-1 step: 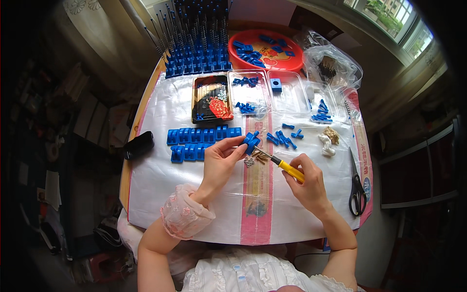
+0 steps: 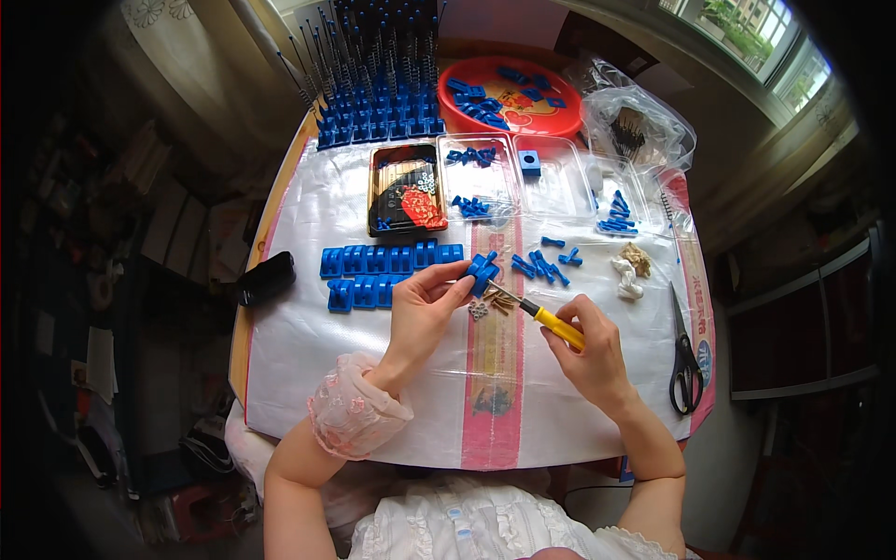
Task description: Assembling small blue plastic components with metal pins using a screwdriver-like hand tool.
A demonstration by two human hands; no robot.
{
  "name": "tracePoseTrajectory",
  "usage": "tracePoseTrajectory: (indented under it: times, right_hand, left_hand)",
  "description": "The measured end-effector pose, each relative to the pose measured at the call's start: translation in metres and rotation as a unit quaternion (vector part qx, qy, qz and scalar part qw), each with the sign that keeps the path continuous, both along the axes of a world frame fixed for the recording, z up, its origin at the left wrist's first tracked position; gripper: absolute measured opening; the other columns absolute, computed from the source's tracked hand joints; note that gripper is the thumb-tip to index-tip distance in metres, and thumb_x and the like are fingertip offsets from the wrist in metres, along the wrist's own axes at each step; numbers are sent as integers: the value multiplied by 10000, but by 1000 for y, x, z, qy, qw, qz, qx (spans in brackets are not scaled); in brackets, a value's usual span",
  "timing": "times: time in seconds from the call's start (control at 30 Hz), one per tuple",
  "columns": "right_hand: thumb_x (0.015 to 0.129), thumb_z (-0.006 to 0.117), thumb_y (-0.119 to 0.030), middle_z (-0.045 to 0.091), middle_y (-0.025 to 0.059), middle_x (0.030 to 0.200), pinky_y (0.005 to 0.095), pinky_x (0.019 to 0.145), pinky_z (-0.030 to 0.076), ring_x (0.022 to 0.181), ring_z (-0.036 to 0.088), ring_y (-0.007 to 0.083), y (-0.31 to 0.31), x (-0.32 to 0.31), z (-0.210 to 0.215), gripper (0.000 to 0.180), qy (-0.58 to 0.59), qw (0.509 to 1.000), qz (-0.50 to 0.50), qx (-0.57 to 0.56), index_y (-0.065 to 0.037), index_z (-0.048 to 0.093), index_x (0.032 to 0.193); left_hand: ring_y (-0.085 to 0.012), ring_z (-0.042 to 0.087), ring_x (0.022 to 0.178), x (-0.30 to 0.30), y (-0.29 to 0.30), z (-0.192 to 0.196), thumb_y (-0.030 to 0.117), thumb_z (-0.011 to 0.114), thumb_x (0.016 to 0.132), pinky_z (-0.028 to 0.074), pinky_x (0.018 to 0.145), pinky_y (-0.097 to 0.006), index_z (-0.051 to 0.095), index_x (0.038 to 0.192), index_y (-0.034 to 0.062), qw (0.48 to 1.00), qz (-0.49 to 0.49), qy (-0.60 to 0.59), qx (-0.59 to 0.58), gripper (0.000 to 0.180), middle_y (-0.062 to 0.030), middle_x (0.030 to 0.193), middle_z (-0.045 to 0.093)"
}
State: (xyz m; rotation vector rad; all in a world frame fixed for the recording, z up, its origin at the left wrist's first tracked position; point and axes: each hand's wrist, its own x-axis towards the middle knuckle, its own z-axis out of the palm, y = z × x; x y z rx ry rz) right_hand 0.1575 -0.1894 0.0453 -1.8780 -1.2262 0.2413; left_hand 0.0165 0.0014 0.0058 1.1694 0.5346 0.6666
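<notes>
Between the fingertips of my left hand (image 2: 429, 303) is a small blue plastic part (image 2: 483, 272), held up over the table. My right hand (image 2: 590, 353) is closed round the yellow handle of a screwdriver (image 2: 560, 329). Its metal shaft points up and left, and the tip meets the blue part; the exact contact is too small to make out. Beneath the shaft lie brass-coloured screws or pins (image 2: 501, 299) and a little pile of silvery nuts (image 2: 478, 310). Two rows of similar blue parts (image 2: 373, 291) stand left of my left hand. Loose blue pegs (image 2: 541, 267) lie beyond the screwdriver.
Farther back are a black patterned tray (image 2: 377, 177), clear plastic boxes (image 2: 551, 201), a red round tray (image 2: 569, 117) and a rack of blue pieces with springs and rods (image 2: 373, 117). Black scissors (image 2: 686, 364) lie at right, a black case (image 2: 267, 278) at left.
</notes>
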Motion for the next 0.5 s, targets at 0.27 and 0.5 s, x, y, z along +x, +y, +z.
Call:
tracePoseTrajectory:
  times: [0.27, 0.5]
  right_hand:
    - [904, 702, -173, 685, 147, 850, 360, 590, 507, 636, 659, 289, -2, 2, 8, 188, -64, 995, 6, -77, 5, 667, 954]
    - [894, 725, -195, 687, 164, 890, 375, 607, 509, 693, 671, 304, 1, 0, 7, 285, -50, 998, -12, -27, -20, 632, 1098]
  left_hand:
    - [-150, 721, 912, -1, 2, 2, 27, 674, 933, 597, 813, -252, 670, 1177, -43, 1000, 6, 15, 13, 254, -127, 1039, 734]
    - [-126, 710, 915, -1, 3, -2, 47, 682, 931, 586, 821, -251, 681, 1172, -12, 1000, 0, 8, 11, 248, -93, 1040, 736]
